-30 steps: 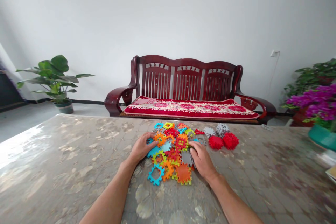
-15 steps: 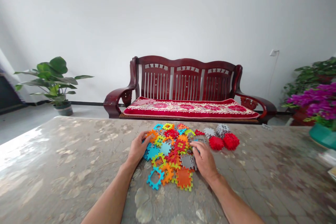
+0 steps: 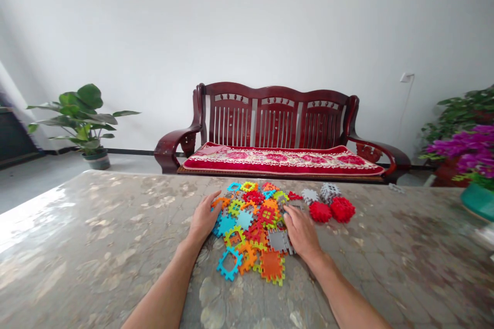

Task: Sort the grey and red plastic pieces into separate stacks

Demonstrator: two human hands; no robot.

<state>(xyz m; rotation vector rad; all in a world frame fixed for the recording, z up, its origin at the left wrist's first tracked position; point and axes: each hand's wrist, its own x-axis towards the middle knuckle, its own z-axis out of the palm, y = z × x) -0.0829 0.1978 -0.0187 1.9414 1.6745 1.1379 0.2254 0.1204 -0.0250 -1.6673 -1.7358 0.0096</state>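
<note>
A pile of interlocking plastic tiles with notched edges lies between my hands. My left hand (image 3: pixel 204 220) rests at the pile's left side, thumb and fingers apart, beside an orange tile (image 3: pixel 223 201) and a blue tile (image 3: pixel 226 226). On the right side, my right hand (image 3: pixel 303 230) lies with fingers stretched over the pile's edge, by a grey tile (image 3: pixel 278 241) and a red window tile (image 3: pixel 267 214). Its fingertips partly cover another grey tile. Nearest me are a blue frame tile (image 3: pixel 230 263) and an orange square tile (image 3: pixel 271 264).
Right of the pile stand red stacks (image 3: pixel 342 209) and grey stacks (image 3: pixel 330 192) of tiles. A teal flowerpot (image 3: pixel 478 202) sits at the table's right edge. Beyond the patterned table (image 3: pixel 116 247) is a wooden bench (image 3: pixel 276 113); a potted plant (image 3: pixel 87 118) is at left.
The orange tile at my left fingers was tilted up and now lies flatter, with those fingers spread beside it. My right hand has shifted slightly. The view has moved a little.
</note>
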